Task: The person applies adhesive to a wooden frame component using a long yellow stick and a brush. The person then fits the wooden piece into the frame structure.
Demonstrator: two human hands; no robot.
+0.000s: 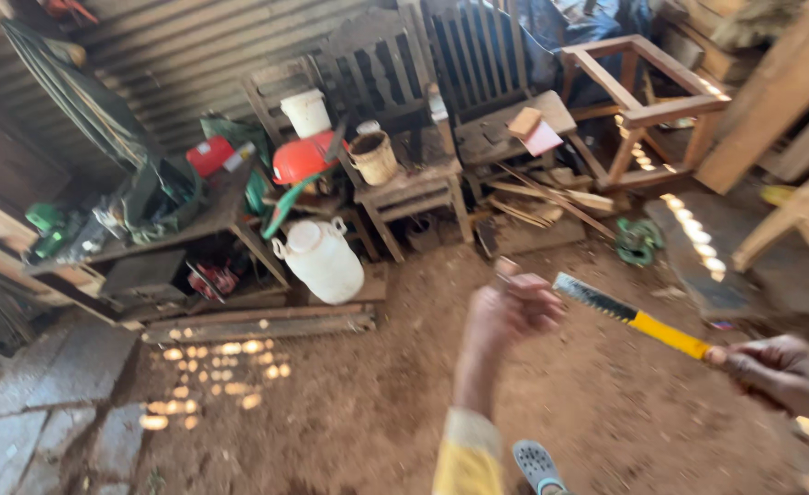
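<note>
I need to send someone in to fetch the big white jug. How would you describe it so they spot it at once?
Look under the dark cluttered bench along the corrugated metal wall. At its right end, standing on the dirt floor, is the white plastic jug. It is the only large white container on the ground, unlike the smaller white bucket up on a chair.

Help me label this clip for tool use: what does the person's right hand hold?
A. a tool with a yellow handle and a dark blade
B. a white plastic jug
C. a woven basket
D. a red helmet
A: the right hand grips the end of the yellow-handled tool, whose dark blade points toward the left hand; the white jug stands on the dirt floor.
</note>
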